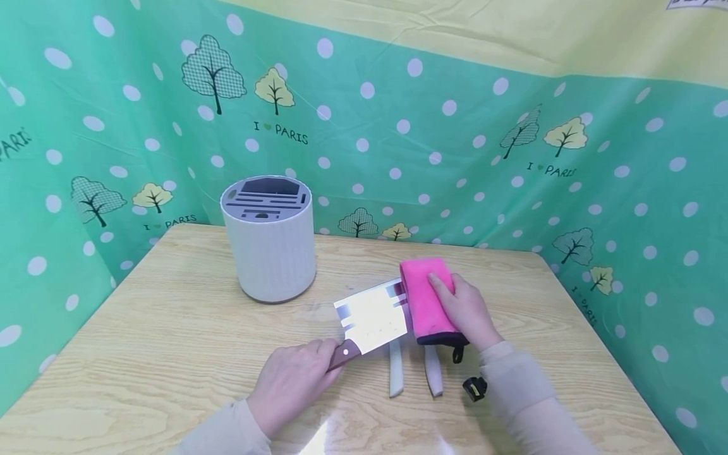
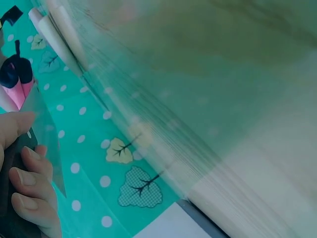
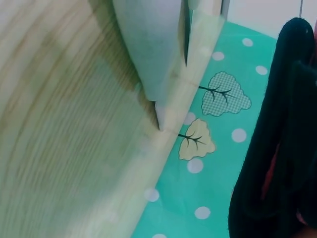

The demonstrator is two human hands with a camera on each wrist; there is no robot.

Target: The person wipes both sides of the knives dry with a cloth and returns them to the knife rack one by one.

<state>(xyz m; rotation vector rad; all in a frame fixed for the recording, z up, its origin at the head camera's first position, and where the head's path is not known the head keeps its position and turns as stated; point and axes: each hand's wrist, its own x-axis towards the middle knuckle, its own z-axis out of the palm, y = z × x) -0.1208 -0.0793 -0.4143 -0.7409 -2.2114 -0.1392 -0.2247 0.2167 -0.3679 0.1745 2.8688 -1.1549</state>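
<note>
My left hand [image 1: 296, 382] grips the dark brown handle [image 1: 344, 354] of a cleaver, its fingers curled round it in the left wrist view. The broad shiny blade [image 1: 372, 319] points away to the right, above the table. A pink cloth with black edging and a hanging loop [image 1: 426, 300] covers the blade's far end. My right hand [image 1: 469, 309] holds this cloth from the right, its thumb lying across the pink face. Black edging [image 3: 267, 148] fills the right side of the right wrist view. Below lie two knife handles, one pale green [image 1: 396, 373] and one pale purple [image 1: 433, 373], their blades mostly hidden.
A white ribbed knife block [image 1: 270, 249] with a slotted top stands at the back left of the wooden table [image 1: 142, 354]. A small black object with a yellow mark [image 1: 474, 388] lies by my right sleeve. A green dotted curtain [image 1: 398, 151] hangs behind.
</note>
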